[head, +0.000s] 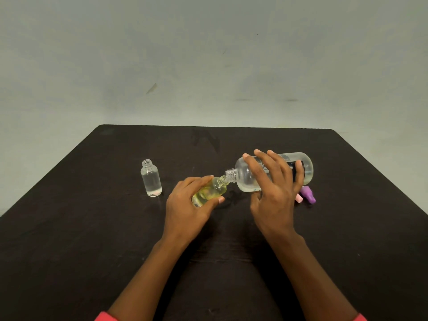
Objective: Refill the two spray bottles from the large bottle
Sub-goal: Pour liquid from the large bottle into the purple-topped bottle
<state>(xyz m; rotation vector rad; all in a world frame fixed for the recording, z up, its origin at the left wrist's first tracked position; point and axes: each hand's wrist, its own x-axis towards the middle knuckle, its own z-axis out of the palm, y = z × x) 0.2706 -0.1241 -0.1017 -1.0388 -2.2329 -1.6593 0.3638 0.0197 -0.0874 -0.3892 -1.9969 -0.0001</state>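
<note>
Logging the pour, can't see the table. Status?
Left hand holds tilted yellow bottle; right hand tips large bottle, necks meeting. Clear bottle upright, uncapped, apart. Caps behind right hand, nothing blocking.

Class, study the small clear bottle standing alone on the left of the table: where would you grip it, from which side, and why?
Grip the small clear bottle round its straight cylindrical body, coming in level from its free left side. It stands upright with an open threaded neck and liquid inside, so a side grip probably keeps it from spilling.
</note>
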